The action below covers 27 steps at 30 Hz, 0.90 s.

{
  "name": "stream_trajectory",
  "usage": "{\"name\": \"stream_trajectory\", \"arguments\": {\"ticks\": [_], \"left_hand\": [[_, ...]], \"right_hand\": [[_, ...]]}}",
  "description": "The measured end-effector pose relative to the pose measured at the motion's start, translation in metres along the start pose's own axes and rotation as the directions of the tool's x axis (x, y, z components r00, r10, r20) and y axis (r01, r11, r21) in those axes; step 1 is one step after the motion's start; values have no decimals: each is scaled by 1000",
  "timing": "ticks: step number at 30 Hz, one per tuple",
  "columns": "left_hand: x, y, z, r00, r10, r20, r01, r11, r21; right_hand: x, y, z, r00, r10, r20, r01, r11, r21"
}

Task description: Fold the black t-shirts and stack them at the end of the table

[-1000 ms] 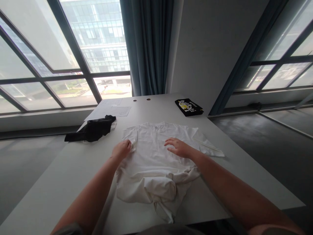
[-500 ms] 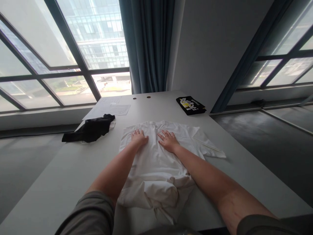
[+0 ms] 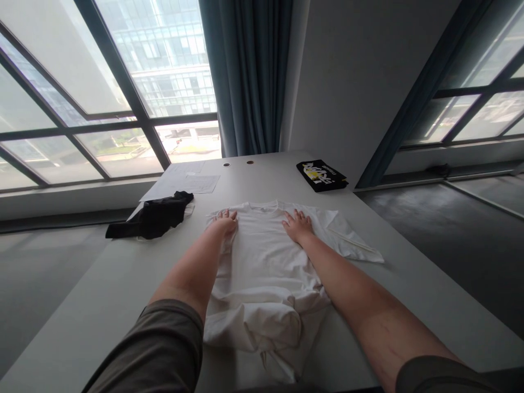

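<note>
A white T-shirt (image 3: 262, 256) lies spread on the table, its collar at the far side and its lower part bunched up near me. My left hand (image 3: 226, 220) presses flat on the shirt's left shoulder area, fingers stretched away from me. On the right of the collar, my right hand (image 3: 298, 225) rests on the cloth with its fingers spread. One sleeve reaches out to the right of that hand. Around the left hand, the other sleeve is mostly hidden or tucked in; I cannot tell which.
The white table (image 3: 155, 284) carries a crumpled black garment (image 3: 158, 215) at left, papers (image 3: 200, 184) behind it, and a folded black garment with lettering (image 3: 321, 176) at the back right. Two cable holes sit near the far edge. A curtain (image 3: 249, 76) and windows stand beyond.
My hands have slid apart across the shirt, the left outward to the left and the right outward to the right. The cloth between them and the collar look flatter and wider.
</note>
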<state>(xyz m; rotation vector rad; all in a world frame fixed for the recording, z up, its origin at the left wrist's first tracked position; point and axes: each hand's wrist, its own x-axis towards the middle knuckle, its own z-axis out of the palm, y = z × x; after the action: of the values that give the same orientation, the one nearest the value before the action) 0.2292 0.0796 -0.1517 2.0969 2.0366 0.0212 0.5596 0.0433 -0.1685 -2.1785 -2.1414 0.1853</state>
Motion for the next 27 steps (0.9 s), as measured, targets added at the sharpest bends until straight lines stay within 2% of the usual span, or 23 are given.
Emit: {"name": "stream_trajectory", "arguments": {"ticks": [3,6,9,11,14,17,21,24,27], "left_hand": [[14,6,-1,997,-80,22,80,997,-6],[21,12,1,994,-111,-4,111,994,-17],[22,14,4,989,-108,-102,105,994,-29],[21,13,7,980,-88,-180,83,996,-35],[24,9,8,972,-62,-225,53,998,-45],[31,6,6,972,-47,-232,36,998,-50],[35,13,-2,941,-59,-332,45,998,-49],[26,23,-12,908,-97,-409,81,995,-57],[-4,26,-15,881,-125,-456,106,992,-66]], "right_hand": [[19,8,-7,1000,7,4,-7,998,55],[46,16,-17,997,-1,74,-6,996,89],[69,21,-18,989,-5,148,-2,999,44],[80,22,-13,991,32,132,-32,999,-6],[90,21,-3,991,87,99,-82,995,-56],[97,20,1,992,83,94,-78,995,-57],[99,20,1,995,71,74,-66,996,-60],[97,19,-1,997,65,50,-61,996,-63],[94,18,-2,997,65,38,-63,996,-59]]}}
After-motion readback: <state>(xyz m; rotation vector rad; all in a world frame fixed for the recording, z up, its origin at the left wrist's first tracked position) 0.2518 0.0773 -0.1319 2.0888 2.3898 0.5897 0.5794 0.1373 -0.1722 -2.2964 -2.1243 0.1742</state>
